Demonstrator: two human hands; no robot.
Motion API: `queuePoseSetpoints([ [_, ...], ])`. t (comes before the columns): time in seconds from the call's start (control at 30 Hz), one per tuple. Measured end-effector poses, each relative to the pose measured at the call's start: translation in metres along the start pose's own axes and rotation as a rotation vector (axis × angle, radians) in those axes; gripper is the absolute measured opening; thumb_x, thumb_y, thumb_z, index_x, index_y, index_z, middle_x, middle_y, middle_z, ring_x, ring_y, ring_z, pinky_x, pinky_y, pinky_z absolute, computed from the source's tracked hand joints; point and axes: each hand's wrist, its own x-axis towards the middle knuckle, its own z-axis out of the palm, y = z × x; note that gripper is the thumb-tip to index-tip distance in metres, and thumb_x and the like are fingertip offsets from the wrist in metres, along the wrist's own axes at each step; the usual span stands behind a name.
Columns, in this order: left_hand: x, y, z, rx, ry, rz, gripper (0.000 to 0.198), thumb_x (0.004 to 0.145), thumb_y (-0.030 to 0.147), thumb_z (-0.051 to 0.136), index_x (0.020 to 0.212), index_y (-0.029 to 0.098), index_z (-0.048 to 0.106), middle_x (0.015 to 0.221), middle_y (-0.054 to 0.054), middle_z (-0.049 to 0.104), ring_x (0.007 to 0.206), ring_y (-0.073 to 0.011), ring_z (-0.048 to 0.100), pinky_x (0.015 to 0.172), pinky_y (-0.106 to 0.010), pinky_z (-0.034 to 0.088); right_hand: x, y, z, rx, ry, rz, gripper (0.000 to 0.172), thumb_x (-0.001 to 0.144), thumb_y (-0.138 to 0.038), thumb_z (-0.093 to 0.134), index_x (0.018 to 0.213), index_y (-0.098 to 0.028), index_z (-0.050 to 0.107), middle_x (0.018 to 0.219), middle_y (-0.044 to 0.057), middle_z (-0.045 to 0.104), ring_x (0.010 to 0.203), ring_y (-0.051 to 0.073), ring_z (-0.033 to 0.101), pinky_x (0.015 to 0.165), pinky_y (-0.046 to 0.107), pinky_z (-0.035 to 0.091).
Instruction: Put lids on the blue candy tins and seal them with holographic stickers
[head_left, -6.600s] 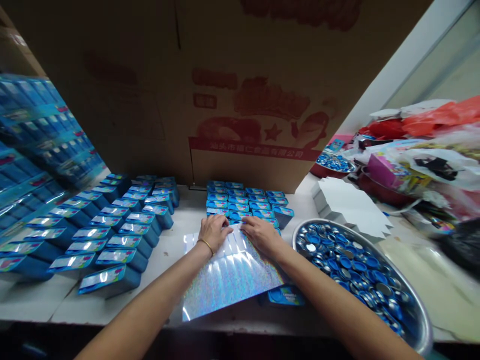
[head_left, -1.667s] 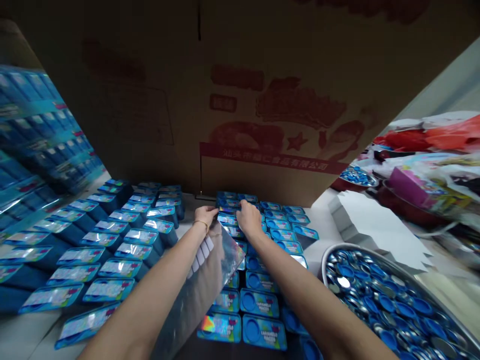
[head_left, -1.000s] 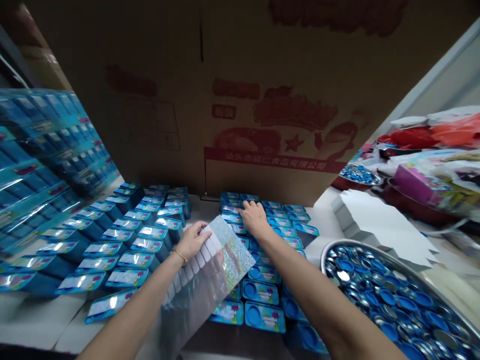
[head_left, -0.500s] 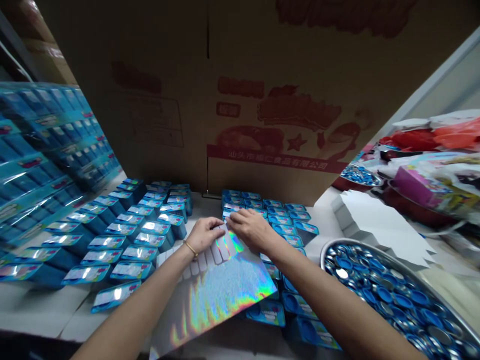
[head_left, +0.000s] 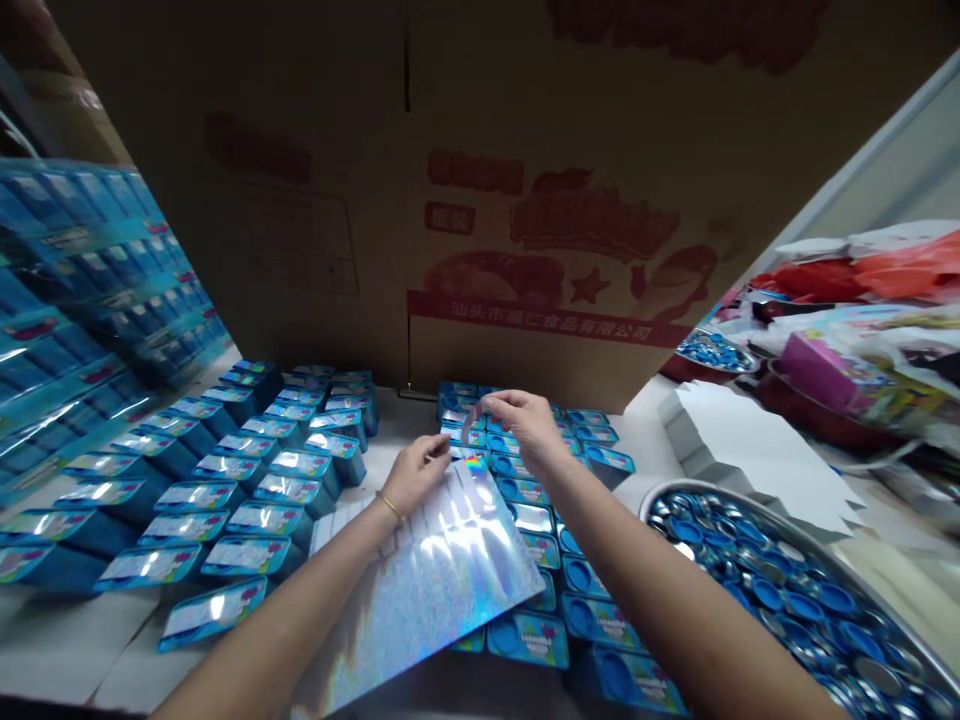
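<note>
My left hand (head_left: pixel 417 476), with a thin gold bangle at the wrist, is closed on the upper edge of a shiny rainbow-reflecting sticker sheet (head_left: pixel 435 600). The sheet is tilted under my left forearm, with rows of slim rounded outlines near its top. Between thumb and forefinger, my right hand (head_left: pixel 531 428) pinches a small curved translucent sticker (head_left: pixel 472 426), held above the sheet's top corner and apart from it. Beneath and beyond that hand stand blue boxes (head_left: pixel 529 640) with round recesses in their tops.
Several rows of blue boxes with glossy label tops (head_left: pixel 247 518) stand at left. A large cardboard carton (head_left: pixel 360 330) closes off the back. At right are a metal basin (head_left: pixel 651 500) of blue and silver discs and a stack of white card (head_left: pixel 750 450). Wrapped blue packs (head_left: pixel 82 270) rise far left.
My right hand has lifted up and right from the sheet, and the sticker in its fingers has come off. The sheet's glare has shifted from rainbow to mostly white and blue.
</note>
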Motion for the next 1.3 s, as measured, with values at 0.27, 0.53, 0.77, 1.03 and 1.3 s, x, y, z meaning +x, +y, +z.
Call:
queuePoseSetpoints([
  [0.27, 0.042, 0.011, -0.004, -0.596, 0.146, -0.350, 0.037, 0.062, 0.028, 0.064, 0.094, 0.011, 0.056, 0.073, -0.004, 0.060, 0.059, -0.0082, 0.055, 0.054, -0.020, 0.040, 0.029, 0.042, 0.031, 0.248, 0.081, 0.240, 0.027, 0.051, -0.033, 0.063, 0.069, -0.013, 0.064, 0.055, 0.000, 0.058, 0.051, 0.010, 0.049, 0.042, 0.019, 0.028],
  [0.53, 0.098, -0.019, -0.010, -0.236, 0.313, -0.268, 0.039, 0.058, 0.019, 0.063, 0.094, 0.007, 0.057, 0.062, -0.003, 0.061, 0.053, -0.0101, 0.055, 0.052, -0.022, 0.041, 0.064, 0.074, 0.049, -0.033, 0.226, 0.096, 0.024, 0.059, -0.033, 0.057, 0.071, -0.014, 0.067, 0.068, 0.004, 0.065, 0.063, 0.015, 0.057, 0.055, 0.023, 0.040],
  [0.77, 0.125, -0.049, 0.000, -0.103, 0.365, -0.294, 0.037, 0.057, 0.023, 0.066, 0.091, 0.011, 0.061, 0.067, -0.006, 0.065, 0.060, -0.0152, 0.059, 0.056, -0.026, 0.045, 0.069, 0.080, 0.054, -0.579, 0.328, 0.064, 0.027, 0.070, -0.034, 0.045, 0.081, -0.023, 0.067, 0.081, 0.006, 0.066, 0.078, 0.021, 0.057, 0.070, 0.032, 0.039],
  [1.03, 0.128, -0.060, 0.007, 0.103, 0.372, -0.273, 0.029, 0.058, 0.025, 0.064, 0.085, 0.013, 0.063, 0.073, -0.007, 0.066, 0.071, -0.0193, 0.061, 0.062, -0.027, 0.044, 0.068, 0.078, 0.053, -0.993, 0.214, 0.032, 0.023, 0.073, -0.029, 0.047, 0.083, -0.022, 0.067, 0.085, 0.010, 0.063, 0.089, 0.027, 0.051, 0.074, 0.036, 0.033],
  [1.3, 0.100, -0.044, -0.012, 0.288, 0.345, -0.230, 0.020, 0.062, 0.027, 0.058, 0.077, 0.015, 0.065, 0.078, -0.010, 0.066, 0.079, -0.0239, 0.059, 0.068, -0.030, 0.041, 0.055, 0.067, 0.030, -1.429, -0.159, -0.389, 0.031, 0.083, -0.022, 0.035, 0.098, -0.027, 0.062, 0.100, 0.010, 0.053, 0.093, 0.024, 0.044, 0.076, 0.037, 0.027],
])
